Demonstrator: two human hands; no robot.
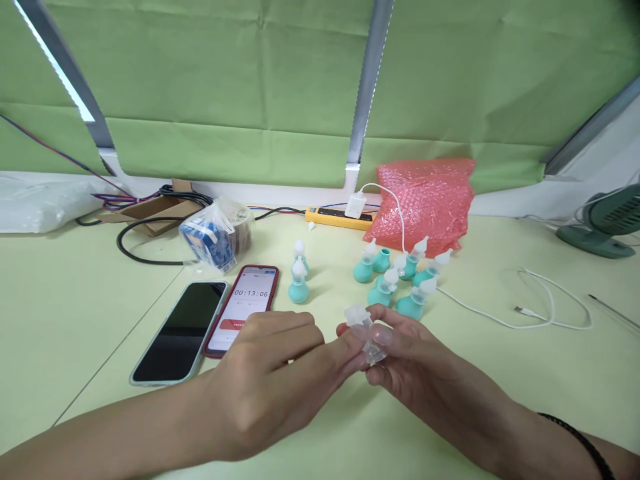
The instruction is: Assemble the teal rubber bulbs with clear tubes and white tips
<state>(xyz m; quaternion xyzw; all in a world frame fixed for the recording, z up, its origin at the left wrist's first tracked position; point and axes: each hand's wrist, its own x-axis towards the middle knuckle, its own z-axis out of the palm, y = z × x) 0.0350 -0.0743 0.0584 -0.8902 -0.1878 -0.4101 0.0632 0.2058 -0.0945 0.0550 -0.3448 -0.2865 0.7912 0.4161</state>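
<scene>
Between my two hands, above the table's front part, is a small clear plastic nozzle piece [358,315] with a frosted upper end. My left hand [273,377] pinches it from the left between thumb and fingers. From the right, my right hand [430,367] grips the same piece, thumb pressed against its side. Fingers cover part of it. Beyond my right hand stands a group of teal squeeze bulbs [411,307], most with whitish pointed tips; one bulb [383,259] has an open neck without a tip. Two more tipped bulbs [299,292] stand farther left, one behind the other.
Two phones lie at left, one dark [180,333], one showing a timer [250,293]. Behind are a plastic-wrapped blue package [210,237], a yellow power strip [325,217] and red bubble wrap [425,207]. A white cable [480,313] and green fan [610,213] are at right.
</scene>
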